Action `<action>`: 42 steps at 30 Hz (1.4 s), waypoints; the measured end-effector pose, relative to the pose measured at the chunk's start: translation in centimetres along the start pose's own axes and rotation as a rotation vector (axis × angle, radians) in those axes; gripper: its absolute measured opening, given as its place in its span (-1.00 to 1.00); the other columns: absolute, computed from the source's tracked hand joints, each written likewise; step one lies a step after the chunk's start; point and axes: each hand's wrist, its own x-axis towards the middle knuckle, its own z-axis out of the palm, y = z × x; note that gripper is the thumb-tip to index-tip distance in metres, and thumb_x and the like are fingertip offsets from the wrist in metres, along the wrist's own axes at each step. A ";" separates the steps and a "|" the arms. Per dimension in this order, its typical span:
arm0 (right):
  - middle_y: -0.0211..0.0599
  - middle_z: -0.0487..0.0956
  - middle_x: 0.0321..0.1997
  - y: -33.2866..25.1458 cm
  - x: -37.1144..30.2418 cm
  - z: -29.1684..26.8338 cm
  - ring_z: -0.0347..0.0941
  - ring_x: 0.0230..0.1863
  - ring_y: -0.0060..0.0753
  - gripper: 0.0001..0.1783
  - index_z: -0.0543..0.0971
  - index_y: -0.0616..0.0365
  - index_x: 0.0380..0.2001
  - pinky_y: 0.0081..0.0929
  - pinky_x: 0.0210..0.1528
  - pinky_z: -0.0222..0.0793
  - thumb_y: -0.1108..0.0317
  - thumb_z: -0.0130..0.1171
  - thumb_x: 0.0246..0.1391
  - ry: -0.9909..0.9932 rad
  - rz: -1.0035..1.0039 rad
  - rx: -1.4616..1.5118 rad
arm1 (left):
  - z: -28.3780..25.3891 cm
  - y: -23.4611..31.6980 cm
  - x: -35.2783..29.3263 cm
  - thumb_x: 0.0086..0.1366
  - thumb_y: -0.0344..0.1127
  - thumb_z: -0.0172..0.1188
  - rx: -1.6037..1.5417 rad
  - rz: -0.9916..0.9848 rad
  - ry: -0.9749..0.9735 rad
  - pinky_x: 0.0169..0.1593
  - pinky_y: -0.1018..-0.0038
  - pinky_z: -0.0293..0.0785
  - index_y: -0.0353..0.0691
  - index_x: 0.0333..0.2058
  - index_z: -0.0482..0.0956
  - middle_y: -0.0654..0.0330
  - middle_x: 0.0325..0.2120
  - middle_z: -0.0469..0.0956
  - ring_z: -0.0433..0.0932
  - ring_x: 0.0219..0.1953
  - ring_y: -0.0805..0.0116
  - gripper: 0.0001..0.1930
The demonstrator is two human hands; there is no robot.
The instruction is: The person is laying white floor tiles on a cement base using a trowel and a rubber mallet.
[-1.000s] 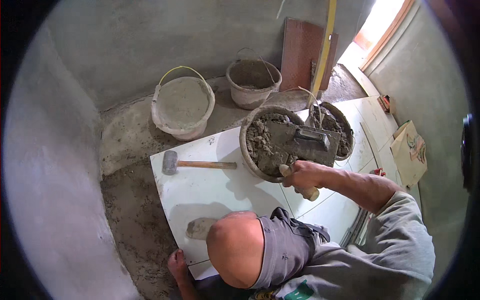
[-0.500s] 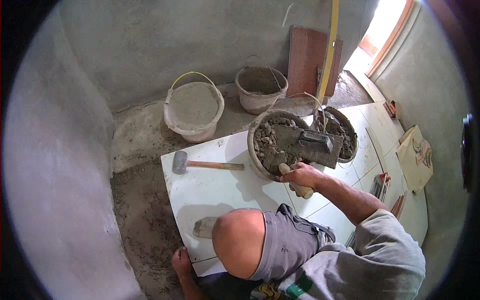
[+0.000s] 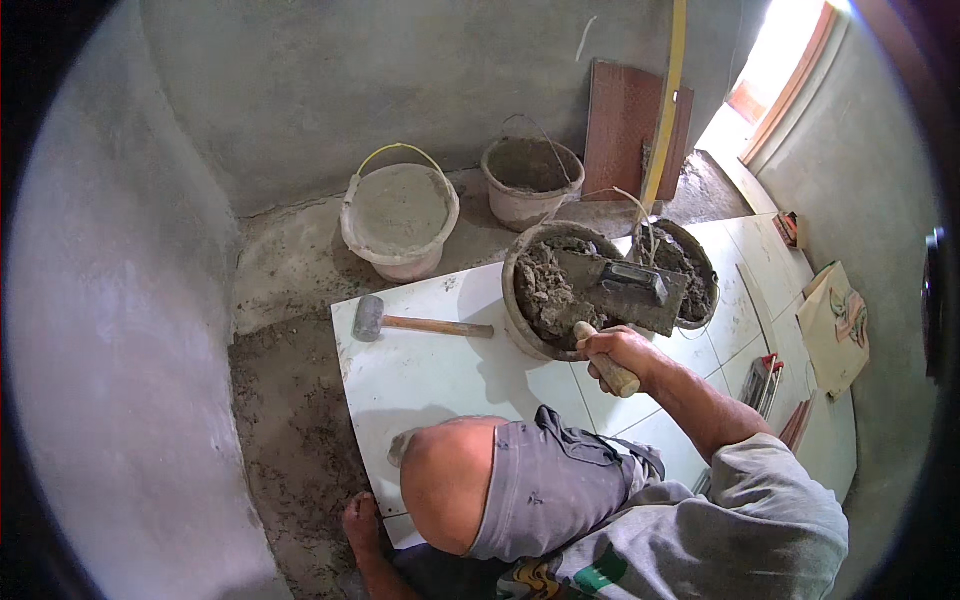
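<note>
My right hand [image 3: 622,358] is closed around the pale handle of a trowel [image 3: 607,362]. The trowel's blade is sunk in the mortar [image 3: 541,290] of a round bucket [image 3: 515,318] and hardly shows. Across this bucket and a second mortar bucket [image 3: 708,262] lies a rectangular plastering float [image 3: 632,292], its dark handle up. Low at the left, my left hand [image 3: 360,520] rests at the edge of the white floor tiles [image 3: 400,385], beside the bare mortar bed [image 3: 290,440]. Its fingers are mostly hidden.
On the tiles lies a rubber mallet [image 3: 415,325]. Behind stand a bucket of grey slurry [image 3: 400,215] and a dirty bucket [image 3: 530,180]. Reddish-brown tiles [image 3: 625,130] and a yellow level [image 3: 667,110] lean by the wall. A paper bag [image 3: 835,330] lies at right.
The trowel's blade, visible on the mortar before, has gone down into it, and its handle has tilted. My bent knee has shifted left over the smear on the tile. The whole view has shifted slightly.
</note>
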 end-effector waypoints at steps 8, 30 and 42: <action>-0.31 0.44 -0.60 0.3 -1.8 -1.9 0.37 -0.71 -0.47 -0.81 0.47 0.18 -0.41 -0.50 -0.73 0.32 0.27 0.10 0.00 -0.073 -0.009 0.179 | 0.5 -0.8 0.8 0.21 -0.06 0.06 0.195 0.337 0.007 -0.33 0.37 0.39 -0.32 -0.32 0.57 0.08 -0.57 0.53 0.50 -0.47 0.27 -0.62; -0.28 0.50 -0.51 0.6 9.9 22.3 0.45 -0.54 -0.41 -0.56 0.43 0.25 -0.20 -0.44 -0.52 0.38 0.20 0.26 -0.10 -0.821 -0.157 -0.472 | 0.2 4.7 -5.2 0.22 -0.05 0.03 0.092 -0.037 0.403 -0.11 0.30 0.42 -0.23 -0.20 0.55 -0.02 -0.30 0.57 0.53 -0.18 -0.03 -0.63; 0.17 0.52 -0.39 7.3 14.6 36.3 0.49 -0.31 0.13 -0.44 0.29 0.31 -0.12 -0.10 -0.22 0.39 0.11 0.16 -0.06 -0.727 -0.861 -1.346 | -3.2 -6.4 -10.5 0.25 -0.01 0.06 -0.257 -0.605 0.694 -0.12 0.33 0.38 -0.30 -0.14 0.51 0.03 -0.33 0.57 0.53 -0.22 0.17 -0.57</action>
